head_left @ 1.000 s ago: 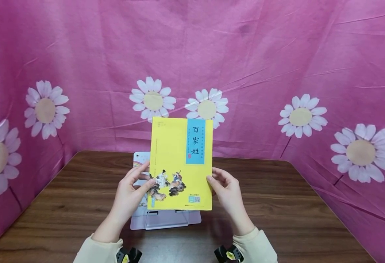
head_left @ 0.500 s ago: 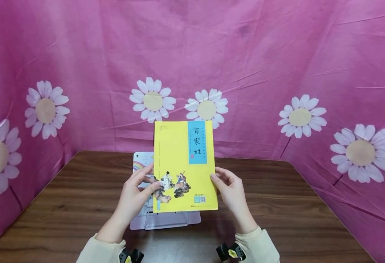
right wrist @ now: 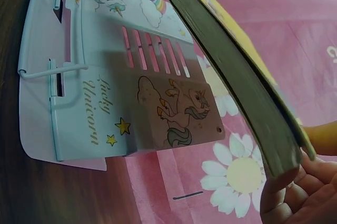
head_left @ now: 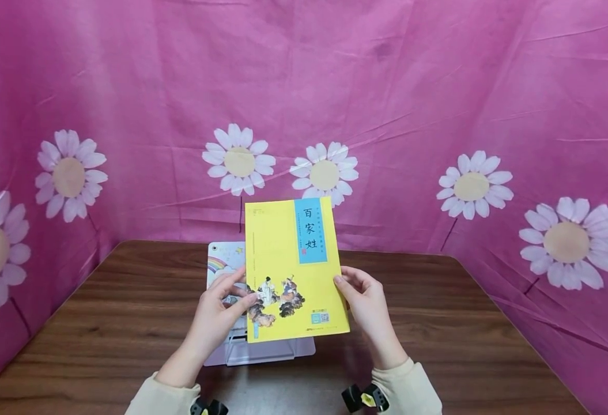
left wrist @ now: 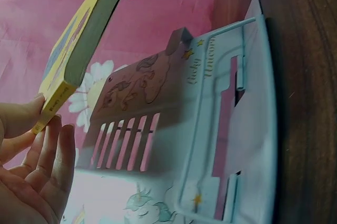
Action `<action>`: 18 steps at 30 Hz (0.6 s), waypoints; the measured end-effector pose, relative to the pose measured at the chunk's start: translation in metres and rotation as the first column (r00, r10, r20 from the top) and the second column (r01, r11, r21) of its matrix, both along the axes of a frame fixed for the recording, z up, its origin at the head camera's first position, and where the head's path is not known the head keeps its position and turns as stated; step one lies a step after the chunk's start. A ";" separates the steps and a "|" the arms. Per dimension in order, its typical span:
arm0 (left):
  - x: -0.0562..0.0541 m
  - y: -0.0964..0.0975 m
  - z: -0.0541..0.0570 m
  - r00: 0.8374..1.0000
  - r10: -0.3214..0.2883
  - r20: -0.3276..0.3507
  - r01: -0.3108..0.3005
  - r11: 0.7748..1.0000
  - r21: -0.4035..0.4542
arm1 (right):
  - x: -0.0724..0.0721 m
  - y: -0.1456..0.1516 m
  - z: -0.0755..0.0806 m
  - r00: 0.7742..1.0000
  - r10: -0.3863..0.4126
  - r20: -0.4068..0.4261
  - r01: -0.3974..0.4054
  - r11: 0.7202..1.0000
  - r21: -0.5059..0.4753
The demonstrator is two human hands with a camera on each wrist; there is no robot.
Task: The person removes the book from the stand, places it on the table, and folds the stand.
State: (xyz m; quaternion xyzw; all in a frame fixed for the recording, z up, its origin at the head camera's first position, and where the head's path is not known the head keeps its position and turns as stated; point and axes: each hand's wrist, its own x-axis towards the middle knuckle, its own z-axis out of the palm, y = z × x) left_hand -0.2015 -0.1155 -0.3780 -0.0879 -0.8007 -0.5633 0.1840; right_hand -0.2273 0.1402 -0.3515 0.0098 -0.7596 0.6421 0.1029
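Note:
A yellow book (head_left: 283, 248) with a blue title strip and painted figures on its cover is held up above the table, front cover facing me. My left hand (head_left: 223, 311) pinches its left edge, thumb on the cover; in the left wrist view the left hand's (left wrist: 37, 166) other fingers are spread behind the spine. At the opposite edge my right hand (head_left: 368, 305) grips the book between thumb and fingers. Behind and below the book stands a pale book stand (left wrist: 174, 97) with unicorn pictures, slots and a wire front bar. The book hides much of it in the head view.
The stand rests on a dark wood-grain table (head_left: 438, 323). A pink cloth (head_left: 386, 86) printed with large white daisies hangs around the back and sides. A black wrist camera (head_left: 363, 397) sits at the right sleeve, another at the left.
The book has shifted slightly right and its top edge has come lower. It has also turned a little, its lower right corner now higher than the lower left. Both hands keep their hold.

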 end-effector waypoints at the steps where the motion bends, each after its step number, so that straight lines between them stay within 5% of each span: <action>1: 0.000 0.001 -0.001 1.000 -0.006 0.002 0.006 1.000 0.003 | 0.000 0.000 0.000 1.000 -0.002 0.002 0.002 1.000 0.001; 9: 0.000 0.005 -0.003 0.999 -0.003 0.035 0.002 1.000 0.012 | -0.003 0.004 0.000 1.000 0.002 0.011 -0.002 1.000 0.018; 18: -0.004 0.009 -0.011 0.987 -0.041 0.158 0.030 0.997 0.072 | -0.004 0.006 0.000 1.000 -0.013 0.028 0.012 1.000 0.023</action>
